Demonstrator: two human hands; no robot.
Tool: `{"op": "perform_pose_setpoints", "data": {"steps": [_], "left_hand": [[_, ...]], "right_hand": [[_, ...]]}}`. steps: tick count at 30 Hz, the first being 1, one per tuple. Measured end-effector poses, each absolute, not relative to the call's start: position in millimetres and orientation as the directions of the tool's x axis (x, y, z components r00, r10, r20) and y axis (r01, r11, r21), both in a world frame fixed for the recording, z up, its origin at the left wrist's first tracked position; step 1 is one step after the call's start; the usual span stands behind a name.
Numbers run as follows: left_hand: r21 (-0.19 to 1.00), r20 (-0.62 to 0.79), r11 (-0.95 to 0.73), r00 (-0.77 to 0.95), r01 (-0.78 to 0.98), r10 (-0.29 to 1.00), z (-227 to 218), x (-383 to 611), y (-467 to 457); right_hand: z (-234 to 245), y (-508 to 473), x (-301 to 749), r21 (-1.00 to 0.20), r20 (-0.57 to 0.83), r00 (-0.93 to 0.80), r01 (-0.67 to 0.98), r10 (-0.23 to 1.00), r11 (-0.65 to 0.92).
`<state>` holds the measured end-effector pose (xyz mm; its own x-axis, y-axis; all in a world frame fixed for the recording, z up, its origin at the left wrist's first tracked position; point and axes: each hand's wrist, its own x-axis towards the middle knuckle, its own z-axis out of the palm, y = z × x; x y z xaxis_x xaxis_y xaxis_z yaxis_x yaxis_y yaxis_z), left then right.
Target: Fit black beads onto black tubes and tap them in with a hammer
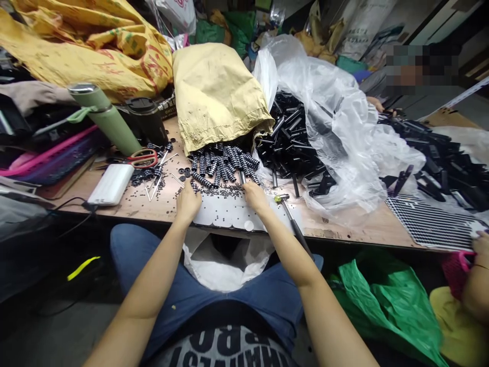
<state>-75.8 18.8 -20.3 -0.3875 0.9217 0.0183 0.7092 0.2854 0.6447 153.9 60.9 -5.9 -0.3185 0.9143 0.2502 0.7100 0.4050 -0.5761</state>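
Note:
My left hand (188, 203) is closed at the table's front, its fingertips together beside some small black discs (184, 172) and thin metal pins; what it holds, if anything, is too small to make out. With the fingers of my right hand (256, 198) I grip a short, shiny dark tube (242, 177). Both hands rest around a pale grey sheet (214, 211) scattered with tiny black rings. Behind them, ribbed black-and-white rollers (217, 165) spill from a yellow sack (217, 92). A hammer (292, 219) lies right of my right hand.
Black tubes (286, 137) are heaped in a clear plastic bag (340, 127). At left stand a green flask (109, 120), red-handled scissors (144, 158) and a white power bank (110, 184). Another person's hand (482, 243) is at the right edge, near a striped sheet (435, 224).

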Motion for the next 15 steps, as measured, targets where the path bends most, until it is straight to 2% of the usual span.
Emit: {"op": "perform_pose_setpoints", "data": {"steps": [2,4,6,7,8,10,13,15], "left_hand": [[0.859,0.036,0.160,-0.369,0.487,0.929,-21,-60,12],[0.986,-0.102,0.135,-0.287,0.097,0.952,-18,-42,9],[0.947,-0.231,0.194,-0.123,-0.258,0.965,-14,-23,8],[0.904,-0.259,0.219,-0.062,-0.366,0.964,-12,-14,8],[0.875,-0.267,0.230,-0.029,-0.426,0.963,-11,-7,8],[0.875,-0.255,0.220,-0.023,-0.431,0.967,-9,5,6],[0.937,-0.185,0.177,0.000,-0.300,0.983,-8,14,1],[0.956,-0.167,0.165,0.015,-0.242,0.986,-8,17,-2]], "right_hand": [[-13,50,155,-0.626,0.244,-0.337,0.661,0.909,0.413],[-22,28,158,-0.756,0.227,-0.330,0.533,0.916,0.379],[-28,5,161,-0.893,0.184,-0.322,0.340,0.929,0.295],[-29,-5,161,-0.928,0.164,-0.327,0.268,0.931,0.258],[-27,-13,162,-0.935,0.161,-0.339,0.249,0.927,0.253],[-18,-21,164,-0.859,0.201,-0.391,0.370,0.898,0.353],[3,-16,166,-0.598,0.235,-0.507,0.597,0.829,0.535],[12,-11,167,-0.498,0.221,-0.549,0.647,0.806,0.577]]}}
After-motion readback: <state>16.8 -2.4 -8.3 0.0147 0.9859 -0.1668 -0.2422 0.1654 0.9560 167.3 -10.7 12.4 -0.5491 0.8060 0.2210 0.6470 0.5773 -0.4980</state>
